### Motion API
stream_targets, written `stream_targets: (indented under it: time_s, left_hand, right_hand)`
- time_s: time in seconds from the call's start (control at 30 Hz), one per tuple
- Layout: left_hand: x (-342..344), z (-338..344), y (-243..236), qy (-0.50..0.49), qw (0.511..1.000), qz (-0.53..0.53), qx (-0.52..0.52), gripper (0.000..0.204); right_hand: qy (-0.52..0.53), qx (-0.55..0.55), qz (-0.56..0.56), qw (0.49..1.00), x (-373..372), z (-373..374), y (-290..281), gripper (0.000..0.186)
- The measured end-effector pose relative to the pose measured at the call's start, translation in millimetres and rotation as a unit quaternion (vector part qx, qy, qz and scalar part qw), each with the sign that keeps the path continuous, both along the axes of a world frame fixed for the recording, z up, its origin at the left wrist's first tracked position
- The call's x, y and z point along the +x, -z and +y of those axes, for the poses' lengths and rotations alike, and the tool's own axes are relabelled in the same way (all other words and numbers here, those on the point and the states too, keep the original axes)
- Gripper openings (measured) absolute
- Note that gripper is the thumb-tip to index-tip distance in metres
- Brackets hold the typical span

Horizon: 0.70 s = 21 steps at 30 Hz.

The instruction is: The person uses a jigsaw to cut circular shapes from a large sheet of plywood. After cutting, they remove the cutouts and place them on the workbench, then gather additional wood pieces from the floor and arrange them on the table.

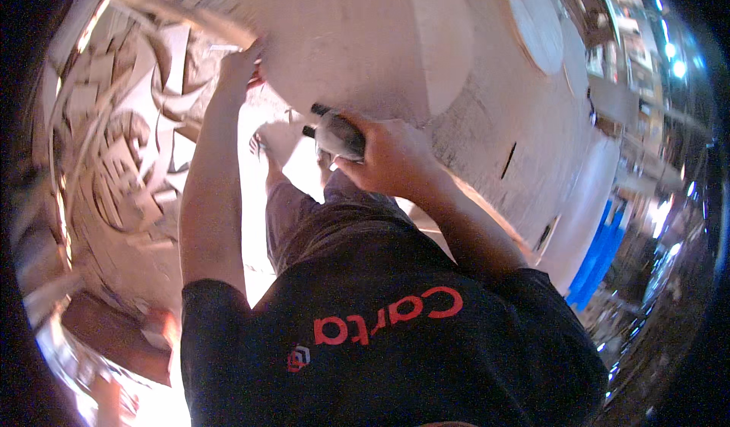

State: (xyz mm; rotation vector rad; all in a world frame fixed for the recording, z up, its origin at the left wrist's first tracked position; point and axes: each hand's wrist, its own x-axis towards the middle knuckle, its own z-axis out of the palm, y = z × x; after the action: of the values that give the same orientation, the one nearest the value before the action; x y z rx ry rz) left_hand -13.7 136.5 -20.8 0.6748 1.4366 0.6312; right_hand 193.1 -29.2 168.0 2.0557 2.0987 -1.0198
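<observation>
Beside the board (342, 47), grey tool (340, 137), prongs (320, 109) leftward; long axis slanted

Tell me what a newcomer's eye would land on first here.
A newcomer would probably notice the rounded grey tool in the right hand, near the centre. Next comes the pile of curved scraps at the left, then the bright blue object toward the right edge.

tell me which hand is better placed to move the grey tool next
Probably the right hand: its fingers are around the grey tool, near the pale board. The left hand is apart from the tool, at the board's left edge.
</observation>
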Motion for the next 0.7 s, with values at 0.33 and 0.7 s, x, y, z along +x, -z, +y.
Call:
stream_targets:
  time_s: [0.33, 0.7]
  left_hand:
    - [19.1, -0.5, 49.0, -0.074, 0.991, -0.112, 0.023, 0.041]
    - [34.9, -26.5, 39.6, -0.202, 0.952, -0.212, 0.091, 0.021]
  right_hand:
    - [0.031, 0.003, 0.039, 0.999, 3.4, -4.0, -0.7, 0.046]
    - [0.013, -0.008, 0.127, 0.992, 27.0, 10.8, -0.6, 0.052]
